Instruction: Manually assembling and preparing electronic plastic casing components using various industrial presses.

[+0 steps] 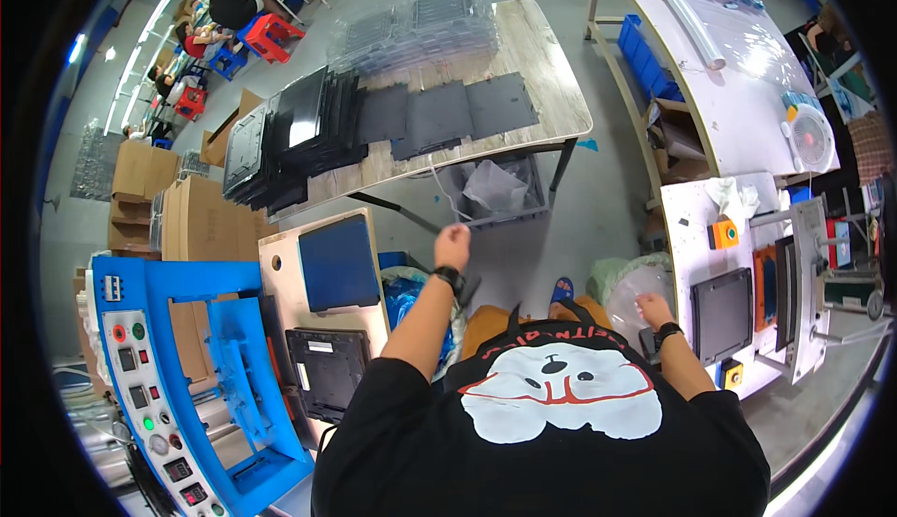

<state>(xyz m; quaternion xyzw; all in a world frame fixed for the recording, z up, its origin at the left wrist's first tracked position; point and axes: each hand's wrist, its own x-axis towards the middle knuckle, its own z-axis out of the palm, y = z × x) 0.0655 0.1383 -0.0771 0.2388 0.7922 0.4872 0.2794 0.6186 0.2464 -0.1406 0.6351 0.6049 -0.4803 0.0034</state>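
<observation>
My left hand [452, 247] is raised ahead of me over the floor, its fingers curled closed, with nothing showing in them. A dark wristband [449, 280] circles that wrist. To my right, my right hand [655, 310] has its fingers curled in front of a clear plastic bag [638, 298]; whether they pinch the plastic is hard to make out. Nearest on the right is a white workbench [680, 227] with a black rectangular plastic frame [722, 313] lying on it. At my left, a black plastic housing [329, 368] and a dark blue flat panel [339, 262] rest on a light board.
A blue press machine [207, 274] with a button panel stands at the left. Ahead, a wood-grain table [551, 59] carries stacked black frames [318, 125], flat black panels [439, 117] and clear trays [416, 27]. A grey crate [537, 190] sits beneath. Orange-yellow button boxes [721, 234] and a fan [809, 137] are right.
</observation>
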